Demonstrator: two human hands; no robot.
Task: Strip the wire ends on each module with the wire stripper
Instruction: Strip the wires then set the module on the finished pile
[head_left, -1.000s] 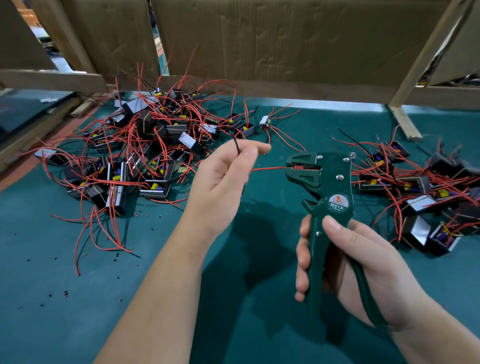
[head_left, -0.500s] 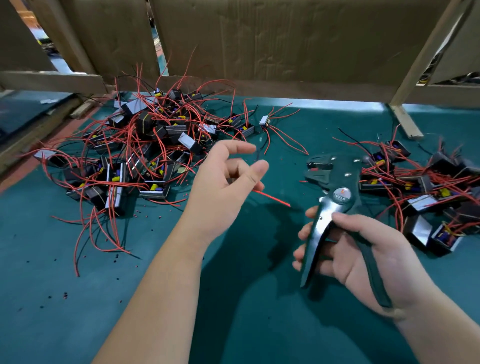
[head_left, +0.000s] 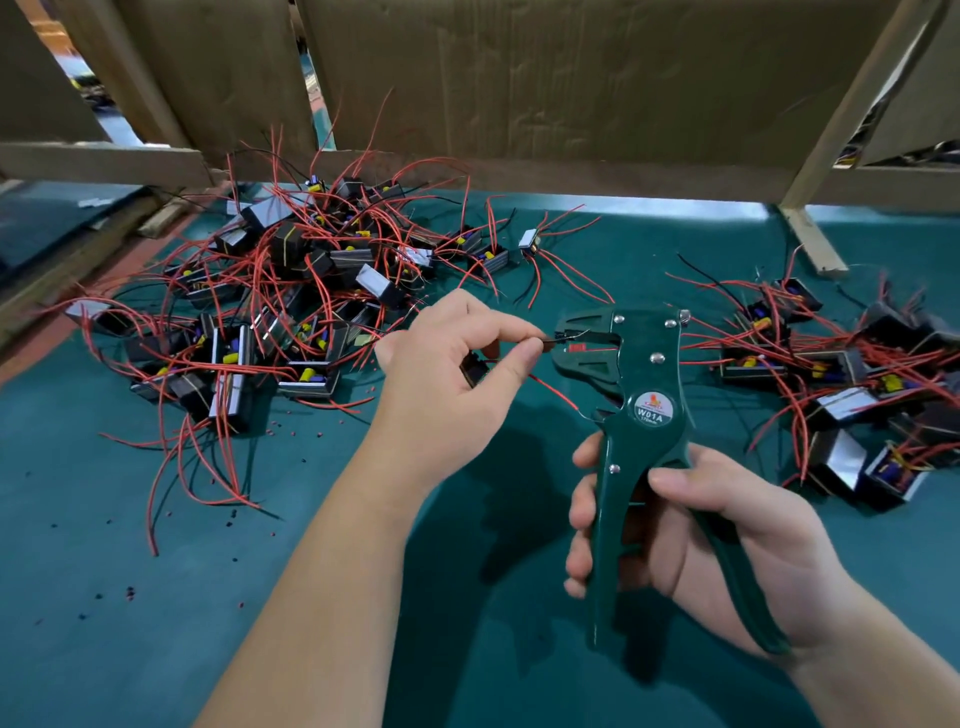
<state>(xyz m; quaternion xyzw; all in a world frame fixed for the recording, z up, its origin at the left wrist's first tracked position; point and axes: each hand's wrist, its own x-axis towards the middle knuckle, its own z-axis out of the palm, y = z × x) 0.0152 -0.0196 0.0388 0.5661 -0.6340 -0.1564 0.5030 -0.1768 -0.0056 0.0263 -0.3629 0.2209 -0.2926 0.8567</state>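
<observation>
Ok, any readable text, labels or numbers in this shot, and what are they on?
"W01A": round sticker on the dark green wire stripper held in the right hand.
Small line beneath it: too small to read.
Black wired modules: nothing legible.

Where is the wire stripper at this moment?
Head view, right of centre: the wire stripper stands upright in the right hand, its head meeting the wire pinched by the left hand.

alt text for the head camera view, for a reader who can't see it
A left hand pinches a thin dark wire, holding its end in the head of a green wire stripper gripped by the right hand. A left pile and a right pile of small black modules with red wires lie on the green table.
</observation>
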